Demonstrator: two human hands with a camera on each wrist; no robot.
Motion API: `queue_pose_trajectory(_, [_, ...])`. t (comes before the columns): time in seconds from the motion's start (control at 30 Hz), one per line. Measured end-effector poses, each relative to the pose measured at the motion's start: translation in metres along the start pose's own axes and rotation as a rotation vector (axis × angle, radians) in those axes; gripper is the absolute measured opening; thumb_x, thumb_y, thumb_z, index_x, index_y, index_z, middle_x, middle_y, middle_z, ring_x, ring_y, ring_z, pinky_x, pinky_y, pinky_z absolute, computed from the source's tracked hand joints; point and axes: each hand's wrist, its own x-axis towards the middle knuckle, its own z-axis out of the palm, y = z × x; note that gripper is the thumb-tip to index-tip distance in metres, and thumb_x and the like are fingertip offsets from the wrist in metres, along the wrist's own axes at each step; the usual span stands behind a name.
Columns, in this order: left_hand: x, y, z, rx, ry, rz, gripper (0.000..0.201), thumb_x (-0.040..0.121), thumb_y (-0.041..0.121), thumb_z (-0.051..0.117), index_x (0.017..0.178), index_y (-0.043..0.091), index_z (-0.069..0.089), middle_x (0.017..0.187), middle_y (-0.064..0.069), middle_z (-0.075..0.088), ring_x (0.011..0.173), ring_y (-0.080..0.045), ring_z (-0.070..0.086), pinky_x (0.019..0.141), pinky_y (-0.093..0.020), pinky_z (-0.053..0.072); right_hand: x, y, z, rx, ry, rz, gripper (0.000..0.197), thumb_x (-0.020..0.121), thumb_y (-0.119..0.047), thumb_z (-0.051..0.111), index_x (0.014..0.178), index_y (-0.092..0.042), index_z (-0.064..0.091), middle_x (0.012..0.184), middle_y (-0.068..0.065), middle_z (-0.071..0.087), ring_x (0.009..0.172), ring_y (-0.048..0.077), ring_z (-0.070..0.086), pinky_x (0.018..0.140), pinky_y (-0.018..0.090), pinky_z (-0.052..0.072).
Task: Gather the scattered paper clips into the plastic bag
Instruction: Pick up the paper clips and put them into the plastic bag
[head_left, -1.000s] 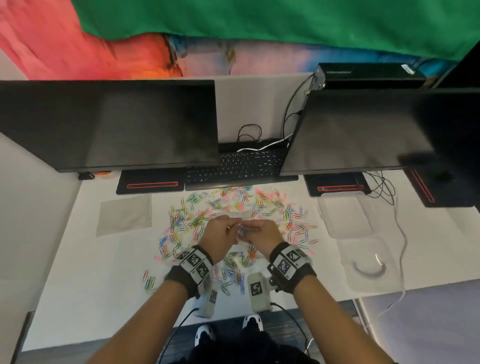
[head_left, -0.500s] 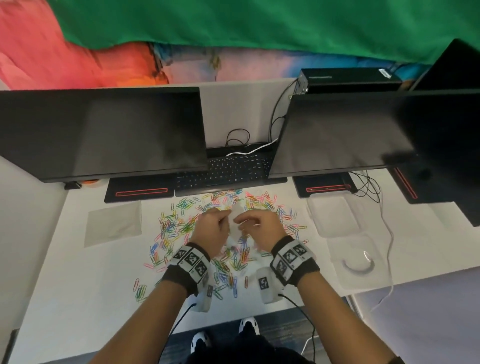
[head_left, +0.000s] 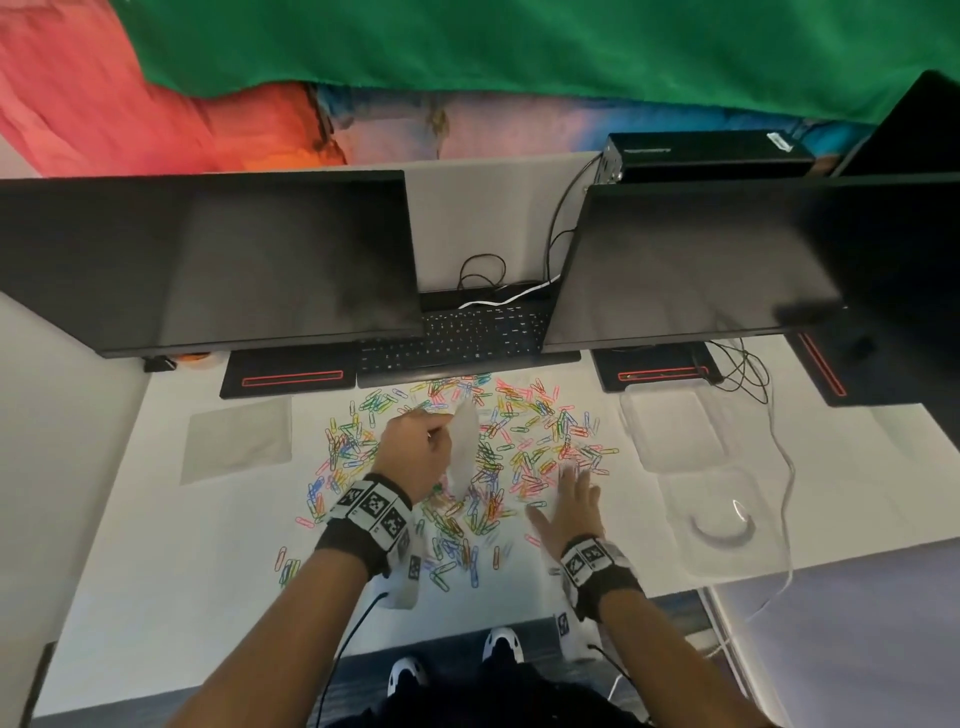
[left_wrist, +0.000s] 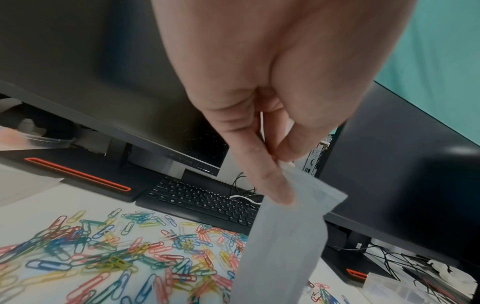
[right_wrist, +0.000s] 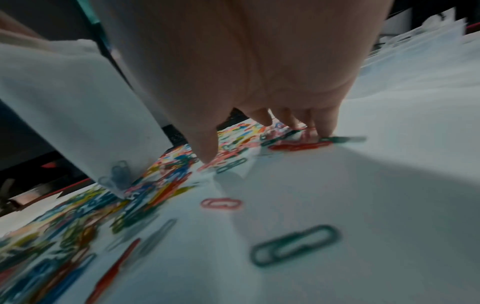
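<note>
Above the paper clips (head_left: 483, 457), left hand (head_left: 413, 449) pinches the plastic bag's (head_left: 462, 447) top edge; right hand (head_left: 571, 501) fingers (right_wrist: 324, 123) spread flat.

Both forearms bare, no sleeves. Left hand (head_left: 415, 452) and right hand (head_left: 574, 501) ungloved. Each wrist has a black fabric wristband (head_left: 345, 545) topped with a white strip of square black-and-white fiducial markers (head_left: 371, 506). White boxy camera module (head_left: 408, 574) hangs under each wrist, one marker on it, thin black cable (head_left: 345, 639) trailing back. Dark trousers, black-and-white shoes (head_left: 501, 644).
</note>
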Motion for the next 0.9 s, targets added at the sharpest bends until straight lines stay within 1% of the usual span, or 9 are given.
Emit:
queue_pose_trajectory(0.17, [-0.005, 0.003, 0.0, 0.012, -0.018, -0.018, 0.027, 0.09, 0.005, 0.05, 0.097, 0.009, 0.076, 0.076, -0.009, 0.069, 0.07, -0.027, 0.063, 0.073, -0.042, 0.056, 0.013, -0.023, 0.005, -0.251, -0.007, -0.161, 0.077, 0.094, -0.042, 0.048, 0.153, -0.016, 0.004, 0.16, 0.019, -0.003, 0.144, 0.045, 0.007, 0.117, 0.051, 0.024])
queue_pose_trajectory(0.27, [-0.007, 0.004, 0.001, 0.029, -0.026, -0.017, 0.025, 0.09, 0.005, 0.05, 0.092, 0.005, 0.074, 0.074, -0.01, 0.068, 0.07, -0.028, 0.062, 0.072, -0.042, 0.056, 0.014, -0.025, 0.003, -0.339, 0.025, -0.301, 0.075, 0.084, -0.014, 0.065, 0.146, -0.008, 0.024, 0.15, 0.02, 0.025, 0.133, 0.04, 0.032, 0.101, 0.045, 0.046])
queue_pose_trajectory(0.33, [-0.008, 0.003, 0.003, 0.037, -0.032, -0.023, 0.024, 0.09, 0.006, 0.049, 0.09, 0.005, 0.073, 0.073, -0.011, 0.068, 0.07, -0.028, 0.061, 0.072, -0.043, 0.055, 0.014, -0.023, -0.004, -0.371, 0.053, -0.396, 0.067, 0.078, -0.009, 0.071, 0.137, -0.005, 0.04, 0.139, 0.016, 0.041, 0.122, 0.033, 0.043, 0.097, 0.039, 0.048])
queue_pose_trajectory(0.43, [-0.009, 0.004, 0.004, 0.037, -0.035, -0.035, 0.024, 0.09, 0.006, 0.05, 0.091, 0.005, 0.074, 0.077, -0.013, 0.069, 0.072, -0.029, 0.062, 0.072, -0.042, 0.055, 0.02, -0.016, -0.02, -0.298, 0.102, -0.426, 0.034, 0.089, -0.003, 0.054, 0.122, -0.006, 0.057, 0.123, 0.012, 0.057, 0.109, 0.026, 0.055, 0.092, 0.031, 0.05])
queue_pose_trajectory(0.5, [-0.01, 0.005, 0.004, 0.046, -0.049, -0.031, 0.025, 0.091, 0.006, 0.05, 0.09, 0.006, 0.074, 0.078, -0.013, 0.069, 0.073, -0.029, 0.062, 0.072, -0.041, 0.055, 0.025, -0.012, -0.033, -0.13, 0.106, -0.349, 0.023, 0.093, -0.007, 0.052, 0.109, -0.009, 0.069, 0.106, 0.009, 0.066, 0.093, 0.023, 0.063, 0.083, 0.028, 0.053])
queue_pose_trajectory(0.63, [-0.009, 0.006, 0.005, 0.073, -0.066, -0.034, 0.027, 0.092, 0.008, 0.049, 0.092, 0.01, 0.076, 0.079, -0.01, 0.071, 0.074, -0.026, 0.062, 0.072, -0.034, 0.054, 0.027, -0.001, -0.062, 0.4, 0.082, -0.027, 0.01, 0.08, -0.021, 0.076, 0.088, -0.016, 0.078, 0.087, -0.002, 0.075, 0.078, 0.012, 0.07, 0.083, 0.024, 0.056])
queue_pose_trajectory(0.7, [-0.008, 0.008, 0.006, 0.074, -0.071, -0.032, 0.026, 0.092, 0.008, 0.049, 0.092, 0.009, 0.076, 0.079, -0.009, 0.071, 0.073, -0.026, 0.062, 0.071, -0.033, 0.055, 0.027, 0.006, -0.074, 0.669, -0.009, 0.114, 0.007, 0.077, -0.016, 0.079, 0.084, -0.017, 0.077, 0.077, -0.006, 0.073, 0.064, 0.001, 0.069, 0.066, 0.012, 0.055])
queue_pose_trajectory(0.77, [-0.006, 0.011, 0.008, 0.07, -0.092, -0.03, 0.027, 0.093, 0.009, 0.049, 0.093, 0.009, 0.076, 0.081, -0.01, 0.072, 0.074, -0.025, 0.063, 0.071, -0.033, 0.055, 0.025, 0.006, -0.087, 0.955, -0.137, 0.146, 0.011, 0.078, -0.006, 0.077, 0.085, -0.014, 0.074, 0.084, 0.001, 0.074, 0.064, -0.001, 0.069, 0.062, 0.008, 0.052])
queue_pose_trajectory(0.9, [-0.003, 0.014, 0.014, 0.063, -0.127, -0.03, 0.026, 0.092, 0.012, 0.048, 0.09, 0.005, 0.073, 0.081, -0.014, 0.073, 0.073, -0.028, 0.064, 0.072, -0.039, 0.057, 0.012, -0.012, -0.108, 1.449, -0.255, 0.075, 0.032, 0.084, 0.003, 0.066, 0.116, 0.005, 0.062, 0.115, 0.016, 0.067, 0.092, 0.019, 0.071, 0.076, 0.022, 0.058])
